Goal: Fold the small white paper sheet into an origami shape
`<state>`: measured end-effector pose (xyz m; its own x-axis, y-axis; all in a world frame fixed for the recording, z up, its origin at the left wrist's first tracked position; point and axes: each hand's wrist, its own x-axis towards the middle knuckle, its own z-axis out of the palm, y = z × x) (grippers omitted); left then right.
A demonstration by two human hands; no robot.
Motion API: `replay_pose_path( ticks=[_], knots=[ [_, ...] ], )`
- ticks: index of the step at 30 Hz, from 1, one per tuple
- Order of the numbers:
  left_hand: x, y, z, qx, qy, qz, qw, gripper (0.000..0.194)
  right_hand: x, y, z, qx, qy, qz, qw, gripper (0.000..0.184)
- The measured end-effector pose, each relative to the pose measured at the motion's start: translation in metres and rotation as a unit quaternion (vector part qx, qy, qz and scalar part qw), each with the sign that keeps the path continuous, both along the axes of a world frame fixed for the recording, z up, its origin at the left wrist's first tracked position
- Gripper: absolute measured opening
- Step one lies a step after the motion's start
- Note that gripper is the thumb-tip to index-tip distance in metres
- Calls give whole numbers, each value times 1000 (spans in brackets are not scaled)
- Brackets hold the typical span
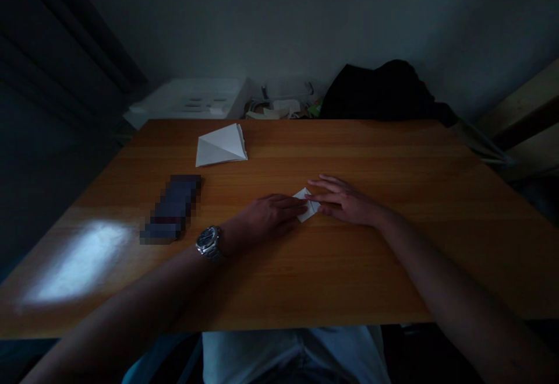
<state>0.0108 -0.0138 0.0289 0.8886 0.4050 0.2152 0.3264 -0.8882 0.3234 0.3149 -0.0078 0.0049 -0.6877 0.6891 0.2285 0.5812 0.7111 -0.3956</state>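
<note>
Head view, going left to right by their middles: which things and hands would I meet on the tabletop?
Pixelated dark object, larger folded white paper, left hand, small folded white paper, right hand.

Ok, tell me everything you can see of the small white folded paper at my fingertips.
The small white folded paper lies on the brown wood-grain table, between both hands. What shows looks roughly diamond-shaped, with one corner pointing away from you and a crease or folded edge on top. The left hand lays its fingers across the left part; the right hand appears to touch it from the right. Fingers hide some of it, and dim light blurs finer folds.
</note>
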Motion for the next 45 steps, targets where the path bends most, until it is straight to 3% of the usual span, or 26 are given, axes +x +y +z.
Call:
replay_pose_path(
  ticks=[15,20,25,36,45],
  knots=[
    [0,-5,7,-1,5,12,1000,46,6,-5,15,-61,-33,40,997,29],
    [-1,-4,6,-14,7,1,1000,45,6,-5,13,-54,-22,41,997,32],
    [-3,-1,0,3,1,-6,1000,44,2,-6,11,-57,0,6,998,51],
    [-8,7,5,-52,-42,-17,998,38,-4,-8,15,-51,-29,-7,998,43],
    [-6,5,1,6,12,-19,1000,43,-5,-9,15,-49,-37,-4,998,46]
  ],
)
